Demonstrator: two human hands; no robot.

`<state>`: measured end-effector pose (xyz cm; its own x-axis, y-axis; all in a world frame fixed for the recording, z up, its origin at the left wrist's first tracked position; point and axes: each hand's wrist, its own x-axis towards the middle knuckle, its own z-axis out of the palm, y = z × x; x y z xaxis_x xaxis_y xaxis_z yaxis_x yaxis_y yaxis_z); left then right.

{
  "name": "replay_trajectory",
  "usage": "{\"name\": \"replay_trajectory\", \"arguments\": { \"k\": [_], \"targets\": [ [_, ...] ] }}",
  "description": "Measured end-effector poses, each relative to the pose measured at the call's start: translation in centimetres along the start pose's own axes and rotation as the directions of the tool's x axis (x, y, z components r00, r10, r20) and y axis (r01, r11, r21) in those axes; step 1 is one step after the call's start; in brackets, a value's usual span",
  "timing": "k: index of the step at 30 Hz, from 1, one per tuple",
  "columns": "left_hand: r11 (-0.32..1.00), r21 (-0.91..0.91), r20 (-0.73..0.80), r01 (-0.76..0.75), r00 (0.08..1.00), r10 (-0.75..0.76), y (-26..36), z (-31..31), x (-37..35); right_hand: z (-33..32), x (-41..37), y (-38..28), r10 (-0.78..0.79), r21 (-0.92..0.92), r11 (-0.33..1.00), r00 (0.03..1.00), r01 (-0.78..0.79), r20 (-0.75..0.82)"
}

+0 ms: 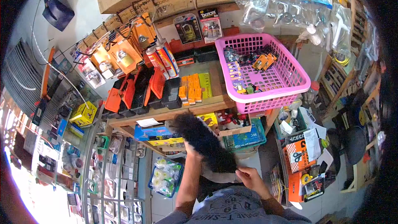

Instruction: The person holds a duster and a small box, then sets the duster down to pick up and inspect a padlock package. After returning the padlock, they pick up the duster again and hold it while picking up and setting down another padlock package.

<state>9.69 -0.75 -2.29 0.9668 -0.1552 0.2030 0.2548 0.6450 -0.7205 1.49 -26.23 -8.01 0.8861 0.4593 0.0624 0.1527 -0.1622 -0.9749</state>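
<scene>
A long black fluffy duster (207,145) lies slantwise in front of my body, its far end near the edge of the wooden shelf (166,114). My left hand (192,151) is closed on its left side, with the fingers partly hidden behind the black fluff. At the duster's lower right end, my right hand (248,177) has its fingers bent together against the fluff; what they grip is too small to make out. Beyond the duster, small orange boxes (190,89) and black bins with red lids (155,85) stand on the shelf.
A pink basket (265,95) with small packets overhangs the shelf's right front. Underneath are a teal basket (248,137) and a blue basket of bottles (166,176). Glass shelving (116,182) stands left; orange boxes (300,153) are at right. Plastic packets (286,12) hang above.
</scene>
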Motion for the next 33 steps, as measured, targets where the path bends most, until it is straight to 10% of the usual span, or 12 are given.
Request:
{"name": "replay_trajectory", "arguments": {
  "k": [1,2,4,7,10,11,12,15,18,23,28,33],
  "targets": [
    [0.697,0.695,0.000,-0.177,0.969,0.247,-2.7,1.4,0.3,0.4,0.1,0.5,0.001,0.000,1.000,1.000,-0.001,-0.002],
    [-0.027,0.984,0.170,-0.174,0.894,0.414,-4.1,2.3,0.5,1.3,0.2,1.3,-0.016,0.069,0.997,0.990,0.026,-0.142],
    [0.224,0.956,0.103,-0.190,0.931,0.349,-4.4,2.4,0.8,1.8,-0.3,2.3,-0.014,0.136,0.989,0.961,0.054,-0.277],
    [0.303,0.931,0.187,-0.202,0.979,0.079,-0.2,0.7,-0.2,0.6,-0.7,2.3,0.039,0.090,0.995,0.998,-0.043,0.043],
    [-0.011,0.966,0.237,-0.258,0.869,0.435,-3.3,3.4,0.9,-0.1,-0.4,0.3,0.007,0.051,0.999,0.996,-0.003,-0.088],
    [0.276,0.911,0.183,-0.307,0.900,0.396,-1.7,3.3,1.4,-0.1,-0.6,0.9,0.038,0.087,0.996,0.998,-0.034,-0.050],
    [0.275,0.911,0.184,-0.308,0.899,0.398,-0.6,3.5,1.1,-0.1,-0.8,1.4,0.066,0.122,0.990,0.998,-0.064,-0.011],
    [0.302,0.925,0.261,-0.230,0.963,-0.065,2.9,3.7,0.7,-0.3,-1.3,1.9,0.088,0.114,0.989,0.995,-0.092,0.040],
    [0.119,0.944,0.232,-0.306,0.878,0.420,0.0,5.0,1.1,-0.3,-1.3,2.0,0.331,0.339,0.888,0.944,-0.311,-0.001],
    [0.247,0.944,0.236,-0.220,0.971,-0.039,1.7,5.3,0.7,-0.7,-1.6,2.2,0.147,0.177,0.970,0.983,-0.164,0.106],
    [-0.010,0.965,0.247,-0.263,0.891,0.381,-0.4,6.9,0.9,-1.4,-1.4,2.3,0.285,0.175,0.938,0.952,-0.300,0.109],
    [0.202,0.928,0.240,-0.314,0.917,0.320,0.8,7.6,0.7,-2.1,-1.6,2.5,0.246,0.184,0.947,0.962,-0.265,0.120]
  ]
}}
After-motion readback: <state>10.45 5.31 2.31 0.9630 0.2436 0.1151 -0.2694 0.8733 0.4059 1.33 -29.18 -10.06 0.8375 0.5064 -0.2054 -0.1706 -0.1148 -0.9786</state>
